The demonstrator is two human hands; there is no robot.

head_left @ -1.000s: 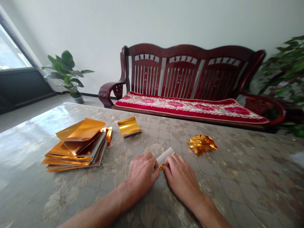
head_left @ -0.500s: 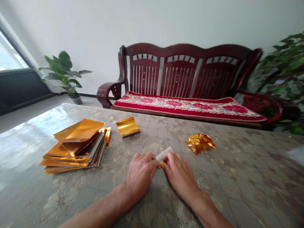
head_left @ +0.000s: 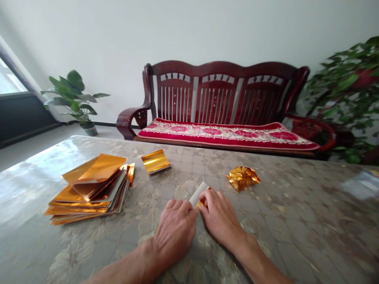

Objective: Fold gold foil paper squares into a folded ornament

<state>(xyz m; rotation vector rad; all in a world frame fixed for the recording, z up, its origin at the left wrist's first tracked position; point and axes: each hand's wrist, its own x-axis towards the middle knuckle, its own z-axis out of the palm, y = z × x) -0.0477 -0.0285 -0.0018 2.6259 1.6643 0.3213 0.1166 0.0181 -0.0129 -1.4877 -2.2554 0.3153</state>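
Observation:
Between my hands, low over the near middle of the table, is a sheet of gold foil paper (head_left: 197, 195) with its pale back showing and a bit of gold at the fingertips. My left hand (head_left: 177, 221) pinches its near left part, knuckles up. With thumb and curled fingers my right hand (head_left: 218, 213) grips the right side; the fingers hide much of the sheet. A crumpled gold foil piece (head_left: 242, 178) lies beyond my right hand. Further off to the left rests a single curled gold sheet (head_left: 156, 161).
A loose stack of gold foil papers (head_left: 79, 197) sits at the left on the patterned table (head_left: 142, 252). Some clear plastic (head_left: 363, 184) lies at the right edge. Behind the table stand a dark red wooden bench (head_left: 216, 98) and potted plants (head_left: 74, 94).
My right fingers have shifted slightly along the sheet, and more of its pale back shows at the far left side. The camera view has turned a little to the right.

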